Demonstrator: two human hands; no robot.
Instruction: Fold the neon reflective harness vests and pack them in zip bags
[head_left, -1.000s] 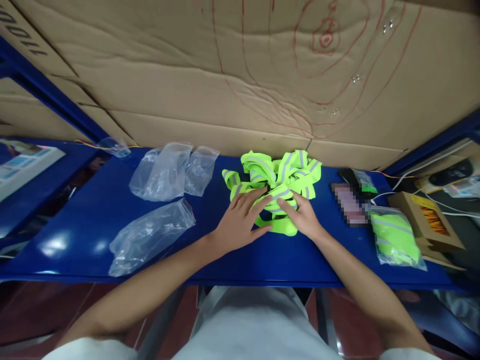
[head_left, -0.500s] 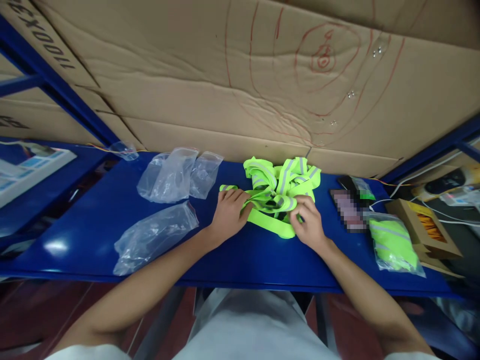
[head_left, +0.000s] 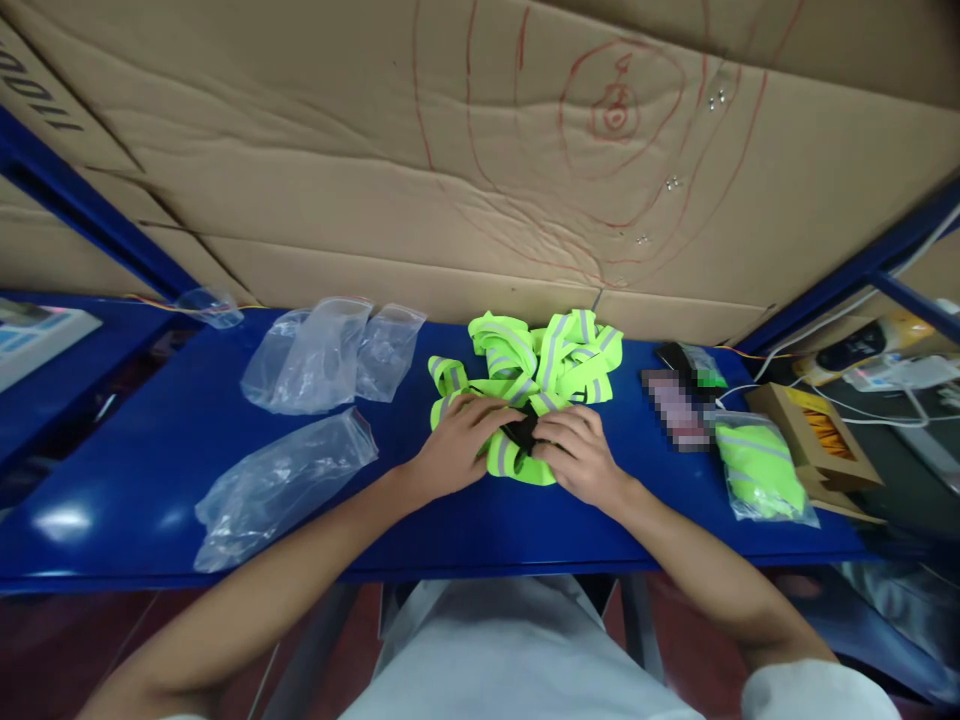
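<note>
A loose heap of neon yellow-green reflective straps [head_left: 570,350] with grey stripes lies on the blue table, spreading toward me and to the left. Amid its near part shows a small black piece [head_left: 520,430], whose kind I cannot make out. My left hand [head_left: 457,450] is closed on the straps at the left of that piece, its thumb and fingers reaching to it. From the right, my right hand [head_left: 581,455] grips the same spot with bent fingers. The fingertips of both hands partly cover what they hold.
Several clear plastic bags [head_left: 319,355] lie left on the blue table [head_left: 420,535]. At the right are a blurred-out phone [head_left: 677,412], a bagged neon strap bundle [head_left: 759,468], an open cardboard box [head_left: 814,430] and cables. A cardboard wall [head_left: 337,210] stands behind.
Both hands have drawn closer together over the near part of the straps. The black piece now shows between them, and a strap loop stands out at the left. The view has shifted slightly.
</note>
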